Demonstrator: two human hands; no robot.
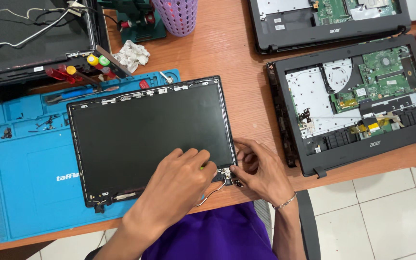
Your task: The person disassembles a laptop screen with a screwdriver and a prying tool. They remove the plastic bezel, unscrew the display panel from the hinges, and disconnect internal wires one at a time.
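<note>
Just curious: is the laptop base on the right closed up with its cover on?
No, the laptop base lies open, its green circuit board and metal plate exposed.

Screen panel (150, 137) on mat (25, 192); open laptop base (357, 103) to right.

Under both hands: black screen panel (150, 137), matte, dark frame. Left of left hand (181, 178): bright blue work mat (25, 183), white lettering. Beyond it: screwdrivers (80, 70), red, yellow, green handles. Beyond hands: lilac perforated basket (176, 15). Right of right hand (261, 168): black laptop base (362, 103), green circuit board, silver plating. Beneath: reddish-brown wood-grain table (237, 58).
</note>
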